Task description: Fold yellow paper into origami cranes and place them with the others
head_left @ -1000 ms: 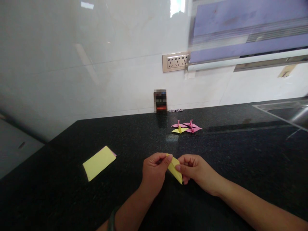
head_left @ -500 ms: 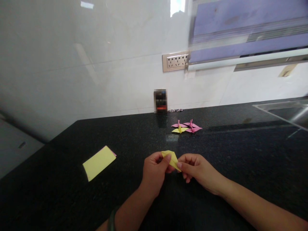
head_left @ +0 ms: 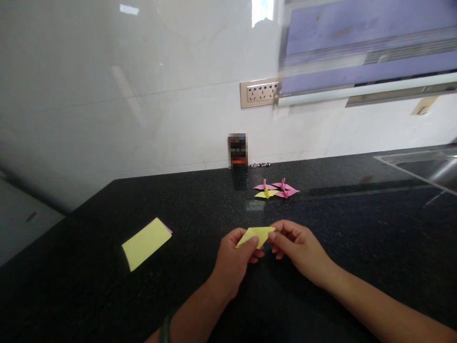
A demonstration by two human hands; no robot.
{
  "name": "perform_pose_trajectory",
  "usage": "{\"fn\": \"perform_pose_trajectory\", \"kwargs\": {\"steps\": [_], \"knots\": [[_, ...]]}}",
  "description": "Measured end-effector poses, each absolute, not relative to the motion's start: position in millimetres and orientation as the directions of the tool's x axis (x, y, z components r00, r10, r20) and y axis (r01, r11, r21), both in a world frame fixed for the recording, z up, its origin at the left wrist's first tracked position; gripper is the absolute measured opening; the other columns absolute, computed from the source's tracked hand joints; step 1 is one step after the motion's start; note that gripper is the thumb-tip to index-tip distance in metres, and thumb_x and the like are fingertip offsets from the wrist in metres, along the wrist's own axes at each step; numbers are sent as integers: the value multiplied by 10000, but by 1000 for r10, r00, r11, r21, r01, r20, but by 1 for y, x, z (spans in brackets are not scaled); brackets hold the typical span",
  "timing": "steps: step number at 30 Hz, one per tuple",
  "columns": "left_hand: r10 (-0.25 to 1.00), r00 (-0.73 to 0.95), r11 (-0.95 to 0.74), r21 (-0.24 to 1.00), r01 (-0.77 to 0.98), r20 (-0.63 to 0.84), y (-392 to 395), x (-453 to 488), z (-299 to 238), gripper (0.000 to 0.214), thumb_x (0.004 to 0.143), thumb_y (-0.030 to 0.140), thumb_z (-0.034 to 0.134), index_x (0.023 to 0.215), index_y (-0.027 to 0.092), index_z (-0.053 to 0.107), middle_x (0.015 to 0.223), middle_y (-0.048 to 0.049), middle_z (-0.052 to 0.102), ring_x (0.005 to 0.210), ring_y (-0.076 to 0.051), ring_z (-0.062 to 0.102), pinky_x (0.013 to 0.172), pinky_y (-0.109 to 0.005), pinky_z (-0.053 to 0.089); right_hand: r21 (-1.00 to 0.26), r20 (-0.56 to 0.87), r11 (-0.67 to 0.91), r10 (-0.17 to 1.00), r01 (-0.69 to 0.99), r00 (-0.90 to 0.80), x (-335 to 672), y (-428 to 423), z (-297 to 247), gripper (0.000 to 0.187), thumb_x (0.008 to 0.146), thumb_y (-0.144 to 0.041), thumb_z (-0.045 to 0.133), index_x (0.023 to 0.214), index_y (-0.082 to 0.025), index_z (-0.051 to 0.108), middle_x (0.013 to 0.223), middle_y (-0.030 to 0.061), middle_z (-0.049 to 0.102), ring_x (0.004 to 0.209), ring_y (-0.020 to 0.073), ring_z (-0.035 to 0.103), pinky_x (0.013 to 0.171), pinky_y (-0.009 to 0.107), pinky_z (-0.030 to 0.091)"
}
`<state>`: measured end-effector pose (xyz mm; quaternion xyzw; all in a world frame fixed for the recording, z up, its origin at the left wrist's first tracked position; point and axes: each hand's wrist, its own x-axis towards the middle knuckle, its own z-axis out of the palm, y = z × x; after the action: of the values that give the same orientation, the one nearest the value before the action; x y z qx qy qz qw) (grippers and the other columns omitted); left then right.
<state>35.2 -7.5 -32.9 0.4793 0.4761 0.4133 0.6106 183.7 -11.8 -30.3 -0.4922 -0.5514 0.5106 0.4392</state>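
Note:
A folded piece of yellow origami paper (head_left: 262,233) is held just above the dark countertop. My left hand (head_left: 237,255) pinches it from the left, thumb on top and fingers underneath. My right hand (head_left: 294,240) grips its right corner between thumb and fingertips. Beyond my hands stand a yellow paper crane (head_left: 266,193) and three pink paper cranes (head_left: 285,193), grouped close together. Off to the left lies a stack of yellow paper (head_left: 146,244), with a pink edge showing under it.
Against the white wall stands a dark upright object (head_left: 237,151), its face blurred out, with a beaded strap (head_left: 260,165) beside it. A sink (head_left: 428,166) is set into the counter (head_left: 193,200) at the right. A socket panel (head_left: 259,93) is on the wall.
The folded yellow paper has turned, its right corner swinging up from pointing down-right to nearly level. My right hand has risen slightly with that corner. Both hands keep hold.

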Motion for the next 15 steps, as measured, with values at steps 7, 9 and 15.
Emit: {"fn": "perform_pose_trajectory", "kwargs": {"steps": [7, 9, 15], "knots": [[899, 342, 347, 921, -179, -273, -8, 34, -27, 435, 744, 482, 418, 987, 138, 527, 793, -75, 622, 636, -174, 617, 466, -221, 453, -978, 13, 44, 989, 205, -150, 188, -11, -35, 116, 744, -247, 492, 679, -153, 515, 531, -39, 481, 445, 76, 430, 434, 190, 352], [866, 378, 399, 907, -131, -327, -7, 34, -28, 389, 713, 456, 491, 895, 120, 565, 743, -71, 625, 610, -173, 620, 430, -196, 439, -976, 16, 55, 983, 211, -183, 188, -11, -34, 126, 748, -253, 491, 680, -151, 516, 550, -32, 494, 453, 76, 434, 437, 188, 351], [848, 381, 447, 883, -143, -367, -8, 36, -31, 329, 708, 412, 532, 835, 110, 567, 749, -80, 623, 662, -179, 628, 408, -156, 436, -987, -4, 34, 972, 158, -234, 185, -14, -27, 196, 768, -326, 485, 733, -141, 543, 616, -9, 535, 475, 75, 456, 445, 187, 377]]}}
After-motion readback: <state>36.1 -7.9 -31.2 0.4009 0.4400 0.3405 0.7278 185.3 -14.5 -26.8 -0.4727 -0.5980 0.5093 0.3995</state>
